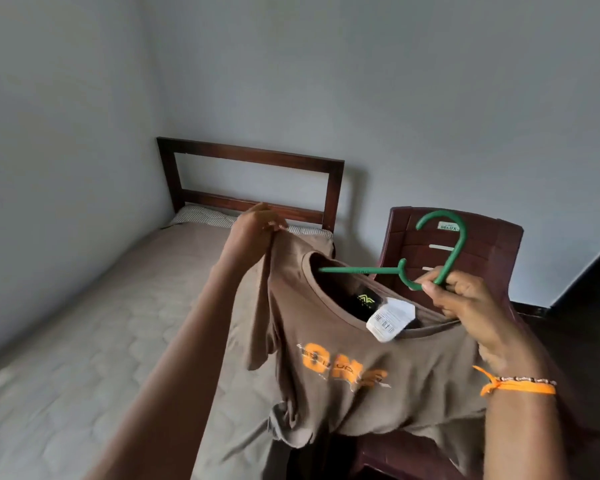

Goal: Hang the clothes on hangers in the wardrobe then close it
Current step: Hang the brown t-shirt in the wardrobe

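Closest to the lens, the right hand (471, 299) is curled round the base of the green hanger (444, 251), one arm of it poked into the neck of the brown t-shirt (378, 368). The left hand (257, 220), out past it, pinches the shirt's shoulder up. Shirt's limp, orange print, tags showing. So I'd say threading's half done; hanging it and closing the wardrobe (not in view) still to go.

Illumination is dim, soft and diffuse, with a cool grey cast on the walls (361, 81). No hard shadows or glare. The lower right corner falls into deep darkness. Wide-angle distortion bends the wall edges near the frame borders. Overall sharpness is slightly soft.
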`<state>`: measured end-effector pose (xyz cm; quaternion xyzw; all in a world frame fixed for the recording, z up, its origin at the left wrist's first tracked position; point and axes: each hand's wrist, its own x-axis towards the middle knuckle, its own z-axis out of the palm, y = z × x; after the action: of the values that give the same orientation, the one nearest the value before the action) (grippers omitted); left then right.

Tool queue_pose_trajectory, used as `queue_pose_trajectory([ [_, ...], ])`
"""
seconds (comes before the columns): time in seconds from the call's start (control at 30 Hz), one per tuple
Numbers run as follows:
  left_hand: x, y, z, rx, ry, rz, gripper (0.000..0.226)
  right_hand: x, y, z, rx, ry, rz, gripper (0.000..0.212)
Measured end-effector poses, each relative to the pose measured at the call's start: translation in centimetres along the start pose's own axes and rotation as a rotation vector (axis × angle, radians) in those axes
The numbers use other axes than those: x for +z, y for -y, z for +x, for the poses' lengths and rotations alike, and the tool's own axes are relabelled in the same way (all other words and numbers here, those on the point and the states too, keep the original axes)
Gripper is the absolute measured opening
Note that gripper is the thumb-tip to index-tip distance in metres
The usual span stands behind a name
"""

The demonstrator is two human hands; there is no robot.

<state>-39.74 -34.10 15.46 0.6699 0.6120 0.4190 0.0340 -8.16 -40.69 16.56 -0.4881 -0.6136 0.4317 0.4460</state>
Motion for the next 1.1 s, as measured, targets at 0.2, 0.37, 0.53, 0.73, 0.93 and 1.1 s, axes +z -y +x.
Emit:
queue_pose_trajectory([
  [0.2, 3.8, -3.7, -1.3, 0.029, -0.139, -0.061, 0.027, 3.3, -0.9, 1.2, 0.011, -0.095, 0.057, 0.026],
  [0.37, 7.2, -4.9, -3.7, 0.019, 0.076, -0.050, 0.031, 5.2, -0.4, 0.9, 0.000, -0.098, 0.049, 0.026],
  [0.53, 7.3, -5.6, -2.8, -0.274, -0.132, -0.141, 0.024, 5.4, 0.9, -0.1, 0.008, 0.007, 0.133, 0.021],
  [0.73, 7.9, -5.0, -1.6, -0.004, 0.035, -0.192, 0.027, 5.7, 0.7, -0.5, 0.066, -0.095, 0.206, 0.023],
  [0.93, 7.4, -5.4, -2.0, 0.000, 0.218, -0.372, 0.020, 7.1, 1.0, 0.3, 0.066, -0.126, 0.270, 0.025],
  [1.1, 5.5, -8.3, -5.7, -0.244, 0.759, -0.818, 0.034, 7.8, 1.1, 0.4, 0.048, -0.001, 0.258, 0.026],
])
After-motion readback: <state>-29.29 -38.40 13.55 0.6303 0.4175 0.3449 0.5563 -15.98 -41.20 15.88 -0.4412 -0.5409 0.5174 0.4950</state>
